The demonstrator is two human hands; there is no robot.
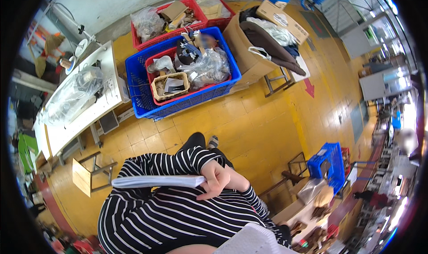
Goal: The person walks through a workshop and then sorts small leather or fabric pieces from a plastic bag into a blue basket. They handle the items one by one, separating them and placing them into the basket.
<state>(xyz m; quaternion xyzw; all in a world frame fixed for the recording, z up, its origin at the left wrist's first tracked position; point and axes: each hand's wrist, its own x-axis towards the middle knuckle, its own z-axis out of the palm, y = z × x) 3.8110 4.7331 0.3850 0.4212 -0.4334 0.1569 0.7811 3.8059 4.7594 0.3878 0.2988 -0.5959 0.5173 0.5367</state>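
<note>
My two hands overlap in front of my body, below the middle of the view. My left hand (214, 176) comes out of the striped sleeve on the left, and its fingers are closed at the right end of a thin white pad of paper (156, 182). The pad is seen edge-on and lies along my left forearm. My right hand (237, 182) shows mostly at the wrist; its fingers are hidden behind or among those of the left. At the lower edge a white textured piece (249, 240) shows close up; its kind is unclear.
Ahead, a blue crate (183, 104) holds a red tub with bags and a basket. Red crates (196, 13) stand behind it, with a big cardboard box (249, 62) beside it. At left are a sewing table (107, 75) and stool (82, 176); at right, another blue crate (330, 165).
</note>
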